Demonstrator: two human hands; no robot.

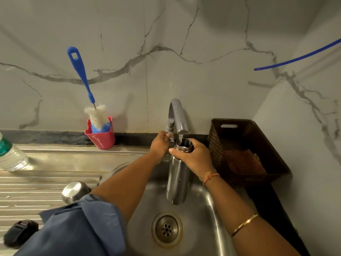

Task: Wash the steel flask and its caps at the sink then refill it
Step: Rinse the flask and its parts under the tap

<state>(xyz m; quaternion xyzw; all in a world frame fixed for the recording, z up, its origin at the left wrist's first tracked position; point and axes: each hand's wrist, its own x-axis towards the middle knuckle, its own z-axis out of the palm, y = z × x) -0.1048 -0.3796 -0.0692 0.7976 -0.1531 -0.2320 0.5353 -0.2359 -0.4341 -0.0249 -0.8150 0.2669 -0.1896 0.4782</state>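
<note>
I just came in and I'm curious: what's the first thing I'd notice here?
The shiny steel flask stands out first, gripped near its open mouth by the right hand under the tap, above the sink in the middle. The left hand grips the tap lever just beside it. Next comes the blue bottle brush standing in a pink cup at the back left.

White marble wall [166, 43] with grey veins fills the upper frame before me, meeting a side wall [304, 126] at right. A blue tube [295, 59] crosses the upper right. A dark ledge [46, 137] runs left, above a ribbed steel drainboard [36, 185]. The light is dim and yellowish.
</note>
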